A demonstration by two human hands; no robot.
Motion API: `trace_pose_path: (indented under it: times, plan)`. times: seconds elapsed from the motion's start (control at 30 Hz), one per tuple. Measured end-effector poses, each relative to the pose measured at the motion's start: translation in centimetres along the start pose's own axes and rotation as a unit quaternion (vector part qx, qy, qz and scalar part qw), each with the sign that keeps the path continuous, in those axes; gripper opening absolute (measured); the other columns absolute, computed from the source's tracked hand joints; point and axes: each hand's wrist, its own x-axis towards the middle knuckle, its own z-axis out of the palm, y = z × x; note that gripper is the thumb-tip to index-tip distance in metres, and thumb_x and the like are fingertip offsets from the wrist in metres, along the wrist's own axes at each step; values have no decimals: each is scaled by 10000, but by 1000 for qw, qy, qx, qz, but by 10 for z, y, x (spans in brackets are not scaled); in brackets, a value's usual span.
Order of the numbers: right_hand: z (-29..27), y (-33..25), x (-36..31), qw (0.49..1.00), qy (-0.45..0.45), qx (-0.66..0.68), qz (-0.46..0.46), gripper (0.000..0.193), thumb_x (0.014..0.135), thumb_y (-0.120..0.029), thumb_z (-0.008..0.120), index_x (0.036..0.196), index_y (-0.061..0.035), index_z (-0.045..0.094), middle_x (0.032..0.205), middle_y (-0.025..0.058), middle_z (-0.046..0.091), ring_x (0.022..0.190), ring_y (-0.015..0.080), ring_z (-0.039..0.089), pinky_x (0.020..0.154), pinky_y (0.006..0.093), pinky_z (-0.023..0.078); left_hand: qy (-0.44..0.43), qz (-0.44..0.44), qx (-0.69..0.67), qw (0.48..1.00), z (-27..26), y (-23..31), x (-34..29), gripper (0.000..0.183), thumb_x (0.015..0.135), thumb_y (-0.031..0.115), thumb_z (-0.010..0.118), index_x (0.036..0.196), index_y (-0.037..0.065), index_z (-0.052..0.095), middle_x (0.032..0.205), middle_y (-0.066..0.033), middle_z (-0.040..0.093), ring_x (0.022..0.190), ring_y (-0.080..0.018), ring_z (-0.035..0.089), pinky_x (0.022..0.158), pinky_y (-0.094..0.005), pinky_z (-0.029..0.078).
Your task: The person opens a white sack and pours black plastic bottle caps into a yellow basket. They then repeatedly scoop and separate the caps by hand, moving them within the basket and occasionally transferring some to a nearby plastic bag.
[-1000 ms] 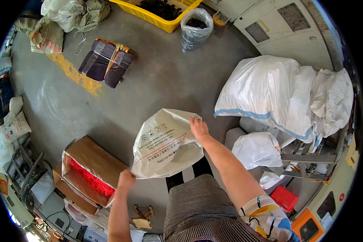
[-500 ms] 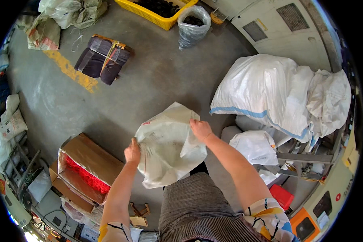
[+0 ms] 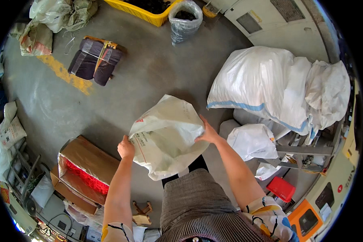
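Note:
A whitish woven sack (image 3: 165,149) hangs in front of me, its mouth spread wide toward me so that its pale inside shows. My left hand (image 3: 126,147) is closed on the left edge of its rim. On the opposite side my right hand (image 3: 206,131) grips the rim, thumb toward the inside and fingers partly hidden behind the material. No contents can be made out inside the sack. Left of my left forearm stands an open cardboard box (image 3: 88,161) holding red stringy material (image 3: 86,177).
Large stuffed white sacks (image 3: 258,80) lie at the right beside a white bag (image 3: 252,141) and a red bin (image 3: 281,188). Ahead are a strapped dark bundle (image 3: 96,59), a yellow crate (image 3: 157,18) and a clear bag (image 3: 185,26) of dark pieces. A small wooden stool (image 3: 142,213) stands near my feet.
The sack's mouth has opened wider and rounder. My left hand has moved slightly left, and my right hand has shifted a little to the right, with its grip turned on the rim.

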Motion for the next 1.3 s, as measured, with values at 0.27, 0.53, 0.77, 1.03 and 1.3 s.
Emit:
trace_pose_path:
  times: [0.27, 0.53, 0.77, 1.03, 1.3]
  plan:
    - [18, -48, 55, 968, 195, -156, 21, 506, 724, -264, 727, 1103, -74, 450, 939, 147, 620, 850, 348, 608, 665, 424, 496, -136, -53, 177, 973, -16, -27, 15, 249, 824, 131, 505, 1052, 106, 600, 839, -155, 646, 842, -300, 635, 710, -425, 507]
    - [10, -104, 55, 943, 263, -165, -116, 643, 720, -253, 729, 1240, -61, 402, 1003, 167, 585, 925, 322, 598, 771, 418, 486, -52, 140, 61, 987, -36, 77, 12, 637, 719, 163, 700, 1282, 151, 401, 1031, -154, 606, 945, -309, 596, 847, -421, 446]
    - [-18, -42, 44, 952, 125, -245, 134, 581, 697, -84, 694, 1207, -63, 416, 1123, 184, 530, 981, 335, 577, 770, 446, 492, 2, 114, 158, 981, -8, 33, 52, 76, 845, 116, 487, 855, 78, 553, 676, -158, 637, 658, -348, 640, 579, -429, 512]
    - [-27, -52, 33, 947, 212, 221, 97, 756, 815, -347, 672, 1401, -81, 277, 1375, 167, 361, 1164, 292, 496, 969, 370, 396, -2, -89, -2, 996, -12, 26, 34, 112, 834, 117, 491, 895, 55, 562, 794, -196, 646, 778, -385, 633, 686, -461, 513]
    - [10, -27, 7, 876, -133, 422, 193, 582, 900, -382, 552, 1368, -82, 376, 1222, 112, 511, 1074, 189, 534, 909, 291, 420, 39, -101, -227, 968, 11, -12, 28, 250, 764, -18, 524, 986, 34, 624, 842, -184, 657, 820, -328, 642, 691, -409, 490]
